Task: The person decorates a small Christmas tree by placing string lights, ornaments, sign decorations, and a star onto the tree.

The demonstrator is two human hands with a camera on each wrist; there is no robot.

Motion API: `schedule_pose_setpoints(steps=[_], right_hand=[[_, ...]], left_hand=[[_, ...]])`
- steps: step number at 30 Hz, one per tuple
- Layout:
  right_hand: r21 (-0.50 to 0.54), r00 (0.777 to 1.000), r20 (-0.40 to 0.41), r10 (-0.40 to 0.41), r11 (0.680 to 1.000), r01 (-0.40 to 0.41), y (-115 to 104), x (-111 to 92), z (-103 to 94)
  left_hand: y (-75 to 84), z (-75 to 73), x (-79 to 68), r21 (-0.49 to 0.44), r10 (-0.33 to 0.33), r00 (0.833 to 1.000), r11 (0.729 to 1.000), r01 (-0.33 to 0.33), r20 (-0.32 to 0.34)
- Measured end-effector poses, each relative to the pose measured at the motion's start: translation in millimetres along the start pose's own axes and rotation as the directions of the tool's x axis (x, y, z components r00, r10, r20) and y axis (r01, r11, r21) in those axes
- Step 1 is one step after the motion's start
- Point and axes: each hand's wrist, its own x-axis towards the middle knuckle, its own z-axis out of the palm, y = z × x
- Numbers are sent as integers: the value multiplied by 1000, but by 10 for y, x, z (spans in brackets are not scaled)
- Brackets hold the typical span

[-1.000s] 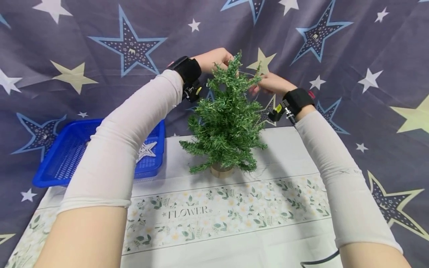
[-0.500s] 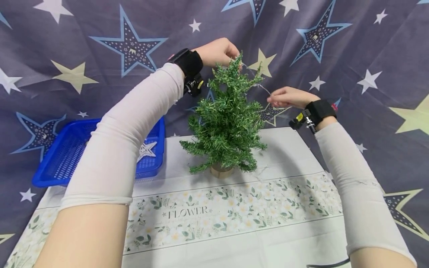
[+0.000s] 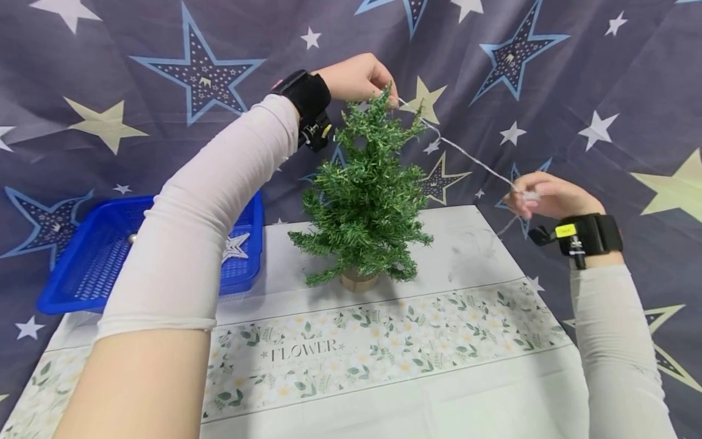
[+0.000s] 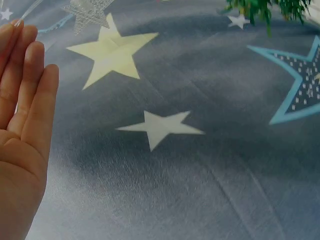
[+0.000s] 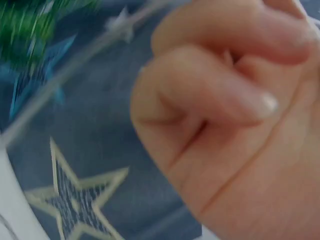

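A small green artificial Christmas tree (image 3: pixel 367 189) stands upright on the table on a round wooden-looking base. At its top, my left hand (image 3: pixel 356 78) pinches one end of a thin whitish twisted cord (image 3: pixel 471 157). The cord slopes down to the right, fairly taut, to my right hand (image 3: pixel 554 194), which grips it with curled fingers. A small whitish bit (image 3: pixel 531 196) shows at those fingers, and a loose strand trails below them. In the left wrist view, a silvery textured star (image 4: pixel 89 14) appears near the left fingertips.
To the left, partly behind the left sleeve, sits a blue plastic basket (image 3: pixel 249 268) holding a white star ornament (image 3: pixel 234 247). The table (image 3: pixel 395 396) wears a white cloth with a floral band. A star-patterned curtain (image 3: pixel 466 36) hangs close behind the tree.
My right hand has moved from beside the treetop outward and down to the right, drawing the cord out into a long line. The left hand has risen slightly at the treetop.
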Motion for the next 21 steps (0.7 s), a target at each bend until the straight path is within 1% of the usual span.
schedule_pose_setpoints(steps=[1,2,3,4,5,7,9,11,12,14,16,18,19,21], right_hand=[[66,996,40,-82,995,79,-4,11,56],[124,986,55,-155,981,147,-16,31,116],[168,976,38,-216,964,207,-42,52,179],[216,966,-1,-259,943,253,-83,75,244],[255,959,-70,-276,924,285,-139,103,313],[310,935,-232,-270,890,334,-273,178,435],[342,904,-351,-246,865,368,-409,287,494],[352,882,-429,-194,864,361,-552,438,517],[354,877,-450,-169,868,348,-621,525,513],[367,874,-472,-120,874,318,-758,707,489],[398,879,-471,-69,873,282,-892,888,456],[447,894,-446,-30,858,252,-1004,1073,418],[468,905,-425,-17,852,235,-1053,1169,401],[504,917,-398,5,836,215,-1146,1376,391]], left_hand=[[-11,-7,-5,18,-7,1000,1000,7,-3],[-22,-11,-9,34,-16,1000,999,16,-4],[-35,-10,-10,49,-28,1000,998,28,-3],[-49,-1,-5,64,-37,999,997,37,2],[-65,15,5,65,-51,999,997,50,9],[-99,56,35,75,-68,996,995,64,51],[-164,92,74,77,-82,990,994,73,114],[-238,112,97,97,-79,986,993,65,146],[-291,118,104,111,-74,985,992,57,153],[-418,116,104,140,-65,988,989,45,143],[-539,129,74,173,-62,991,984,41,118],[-647,153,24,168,-71,992,984,53,106],[-678,166,-8,166,-77,992,984,59,103],[-732,210,-63,141,-90,992,987,77,90]])
